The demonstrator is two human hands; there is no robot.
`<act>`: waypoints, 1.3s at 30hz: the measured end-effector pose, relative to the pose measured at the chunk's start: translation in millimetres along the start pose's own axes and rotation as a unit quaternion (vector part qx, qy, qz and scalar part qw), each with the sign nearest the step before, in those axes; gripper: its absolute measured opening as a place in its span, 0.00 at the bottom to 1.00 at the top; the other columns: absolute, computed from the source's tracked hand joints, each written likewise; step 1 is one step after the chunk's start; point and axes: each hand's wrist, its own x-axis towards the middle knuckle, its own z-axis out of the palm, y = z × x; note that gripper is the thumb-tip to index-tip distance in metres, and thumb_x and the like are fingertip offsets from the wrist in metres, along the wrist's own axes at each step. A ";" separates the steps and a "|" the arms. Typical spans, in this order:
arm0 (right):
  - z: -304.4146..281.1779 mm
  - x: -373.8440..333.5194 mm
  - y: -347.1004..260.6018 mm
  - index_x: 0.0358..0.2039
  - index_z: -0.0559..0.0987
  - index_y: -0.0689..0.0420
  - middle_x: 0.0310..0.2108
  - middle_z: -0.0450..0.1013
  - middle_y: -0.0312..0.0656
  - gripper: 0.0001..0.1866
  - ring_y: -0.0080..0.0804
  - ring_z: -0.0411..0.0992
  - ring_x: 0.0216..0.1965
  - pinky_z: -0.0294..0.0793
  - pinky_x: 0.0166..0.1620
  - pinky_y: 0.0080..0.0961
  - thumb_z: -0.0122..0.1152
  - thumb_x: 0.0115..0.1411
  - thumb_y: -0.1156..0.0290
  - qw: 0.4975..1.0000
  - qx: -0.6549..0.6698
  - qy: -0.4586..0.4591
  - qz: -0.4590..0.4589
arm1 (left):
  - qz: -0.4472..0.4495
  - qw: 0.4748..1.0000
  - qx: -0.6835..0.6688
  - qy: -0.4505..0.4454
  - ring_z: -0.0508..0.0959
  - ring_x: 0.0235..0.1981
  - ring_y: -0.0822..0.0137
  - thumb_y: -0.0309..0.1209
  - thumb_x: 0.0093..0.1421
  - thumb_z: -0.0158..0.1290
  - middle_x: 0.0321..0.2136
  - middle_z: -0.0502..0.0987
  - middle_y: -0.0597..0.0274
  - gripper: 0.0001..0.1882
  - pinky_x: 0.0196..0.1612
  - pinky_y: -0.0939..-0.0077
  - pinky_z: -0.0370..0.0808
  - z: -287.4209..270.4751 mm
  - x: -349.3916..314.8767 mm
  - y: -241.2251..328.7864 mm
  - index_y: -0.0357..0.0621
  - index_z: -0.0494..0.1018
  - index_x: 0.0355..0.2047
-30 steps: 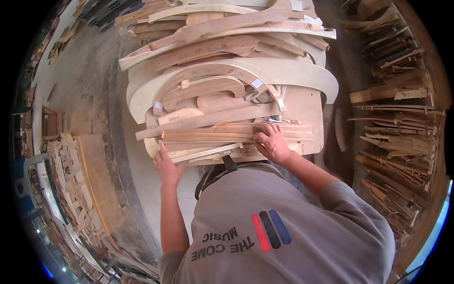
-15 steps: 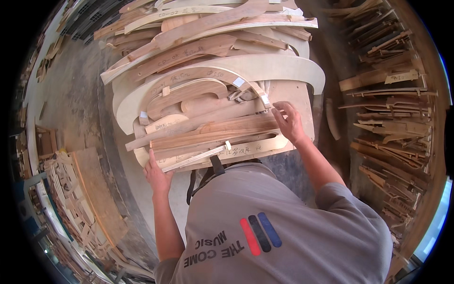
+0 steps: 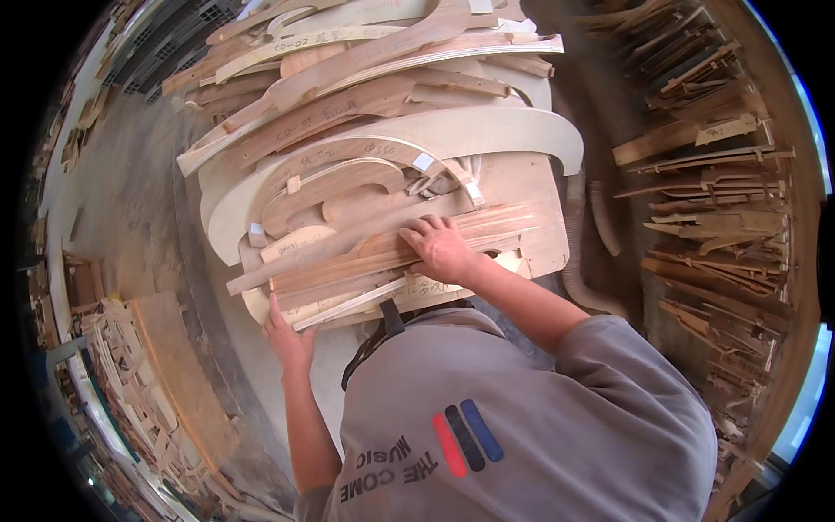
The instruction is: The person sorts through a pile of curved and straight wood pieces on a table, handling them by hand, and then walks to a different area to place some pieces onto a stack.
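The wooden strips point(image 3: 496, 224) lie over a pale board point(image 3: 254, 304) on the surface point(image 3: 535, 187). Your right hand point(image 3: 439, 250) curls across their middle, apparently steadying them, its grip unclear; your left hand point(image 3: 287, 335), thumb spread, meets their end, likely as a stop.

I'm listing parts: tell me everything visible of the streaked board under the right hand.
The streaked board is long and brown, apparently bare wood, with lengthwise lines; one piece or several, I cannot tell. It slants, left end lower in view, above a pale strip. The right hand lies across its middle; the left hand is at its left end.
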 end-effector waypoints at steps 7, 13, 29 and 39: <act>8.9 8.6 2.8 0.60 0.68 0.53 0.57 0.68 0.42 0.39 0.40 0.62 0.60 0.57 0.62 0.44 0.70 0.49 0.57 1.000 0.015 0.012 -0.005 | 0.027 1.000 0.016 0.003 0.64 0.57 0.42 0.28 0.39 0.70 0.55 0.67 0.41 0.59 0.62 0.51 0.60 -2.8 -1.0 2.6 0.47 0.47 0.69; -0.9 2.4 5.4 0.60 0.68 0.53 0.56 0.69 0.43 0.39 0.41 0.63 0.60 0.58 0.61 0.43 0.71 0.48 0.57 0.999 0.025 0.035 -0.009 | -0.002 1.000 0.014 0.017 0.65 0.56 0.41 0.32 0.40 0.71 0.54 0.67 0.39 0.61 0.61 0.51 0.61 3.4 -2.8 -3.9 0.41 0.44 0.69; -5.6 -33.7 15.0 0.60 0.69 0.52 0.58 0.67 0.43 0.39 0.45 0.62 0.60 0.58 0.62 0.46 0.72 0.48 0.57 0.998 0.043 0.001 -0.036 | -0.024 0.998 -0.060 -0.013 0.63 0.61 0.41 0.33 0.42 0.71 0.60 0.62 0.38 0.63 0.64 0.53 0.60 -2.3 -8.1 -5.1 0.43 0.41 0.70; -25.3 -8.1 13.7 0.52 0.75 0.58 0.54 0.70 0.46 0.32 0.47 0.67 0.55 0.64 0.59 0.43 0.68 0.52 0.52 0.995 0.069 -0.057 -0.052 | 0.056 0.998 -0.039 0.003 0.60 0.61 0.43 0.31 0.46 0.67 0.60 0.63 0.43 0.54 0.64 0.53 0.60 2.7 -8.2 0.2 0.46 0.48 0.69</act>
